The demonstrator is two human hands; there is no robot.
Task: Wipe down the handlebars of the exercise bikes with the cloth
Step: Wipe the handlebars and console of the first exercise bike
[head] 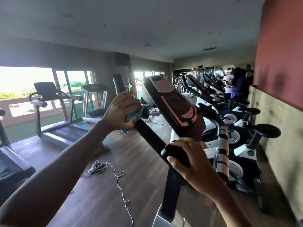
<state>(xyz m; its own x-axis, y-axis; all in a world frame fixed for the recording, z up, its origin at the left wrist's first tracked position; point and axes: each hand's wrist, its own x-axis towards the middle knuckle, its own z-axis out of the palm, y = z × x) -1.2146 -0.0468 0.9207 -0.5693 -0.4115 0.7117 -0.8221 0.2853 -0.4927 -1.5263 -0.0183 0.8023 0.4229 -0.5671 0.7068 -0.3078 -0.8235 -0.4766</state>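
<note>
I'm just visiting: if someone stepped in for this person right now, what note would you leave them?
Left hand: grips the blue cloth, wrapped round the left handlebar below its top end.
Right hand: grips the end of the right handlebar, no cloth.
Done: cannot tell what is already wiped.
Left: finish this bar, wipe the right one, then the other bikes along the wall.

Two hands are counted, the left hand (119, 110) and the right hand (193, 163), with one cloth (136, 114) and one handlebar (147, 133). Three treadmills (47, 90), two people (237, 89) and one power strip (96, 167) are seen; three bike saddles (262, 131) are made out.
</note>
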